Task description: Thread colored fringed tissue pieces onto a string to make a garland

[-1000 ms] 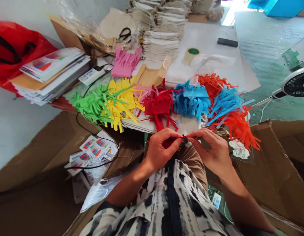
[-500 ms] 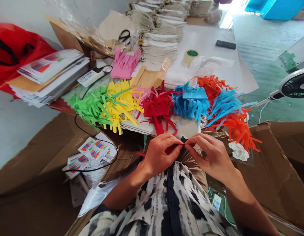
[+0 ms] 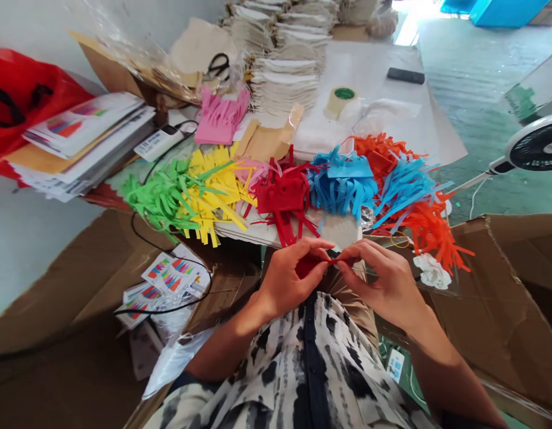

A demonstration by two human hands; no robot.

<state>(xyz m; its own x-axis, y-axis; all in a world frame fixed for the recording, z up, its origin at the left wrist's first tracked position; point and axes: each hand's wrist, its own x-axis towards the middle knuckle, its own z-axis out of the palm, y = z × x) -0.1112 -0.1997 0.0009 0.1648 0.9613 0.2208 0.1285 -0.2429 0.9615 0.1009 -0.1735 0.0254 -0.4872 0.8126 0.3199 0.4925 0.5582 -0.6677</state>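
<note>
In front of my shirt, just off the table's near edge, both hands pinch one piece of red tissue-like material [image 3: 308,266]. My left hand [image 3: 290,275] curls around most of it, hiding its full shape. My right hand [image 3: 383,275] grips a thin twisted end between thumb and fingertips. On the table just beyond lies a pile of red fringed tassels [image 3: 282,196]. Blue fringed tassels [image 3: 345,182] sit to its right, with orange ones [image 3: 437,229] farther right. Yellow fringe [image 3: 213,190] and green fringe [image 3: 160,193] lie to the left.
Stacks of pale strung bundles [image 3: 285,77] stand at the back. Nearby are a tape roll [image 3: 341,102], black scissors [image 3: 218,65] and pink fringe [image 3: 222,116]. A paper stack [image 3: 83,143] is at left, a fan [image 3: 533,146] at right. Cardboard [image 3: 504,310] flanks my lap.
My left fingers have loosened slightly, showing more of the red material and a short twisted stretch between my hands. The whole view has shifted a little.
</note>
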